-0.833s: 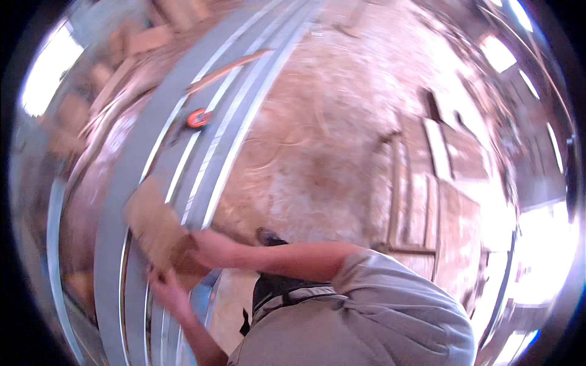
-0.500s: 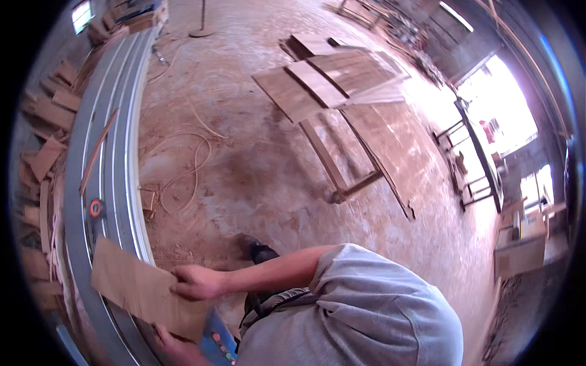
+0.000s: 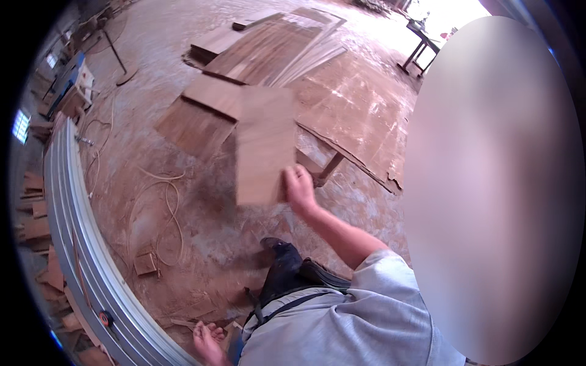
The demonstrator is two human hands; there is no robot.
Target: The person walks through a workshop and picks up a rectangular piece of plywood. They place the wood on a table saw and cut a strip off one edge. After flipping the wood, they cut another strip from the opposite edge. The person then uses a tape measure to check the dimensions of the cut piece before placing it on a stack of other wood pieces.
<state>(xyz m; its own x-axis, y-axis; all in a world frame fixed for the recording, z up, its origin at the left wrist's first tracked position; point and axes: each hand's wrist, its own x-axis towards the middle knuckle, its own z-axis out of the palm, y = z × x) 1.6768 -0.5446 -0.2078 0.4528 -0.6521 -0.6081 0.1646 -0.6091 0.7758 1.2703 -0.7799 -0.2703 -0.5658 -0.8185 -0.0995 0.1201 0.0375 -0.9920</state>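
- Right hand [image 3: 300, 188] pinches the board [image 3: 264, 146] at its lower right edge; most of the board stands above and left of that grip, out over the floor [image 3: 183, 207]
- Held by one edge, it could twist and slip free
- Left hand [image 3: 207, 341] hangs low with fingers loosely curled, holding nothing, too far to catch it

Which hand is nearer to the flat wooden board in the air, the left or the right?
Right. The right hand grips the wooden board at its lower edge; the left hand hangs low, far below it.
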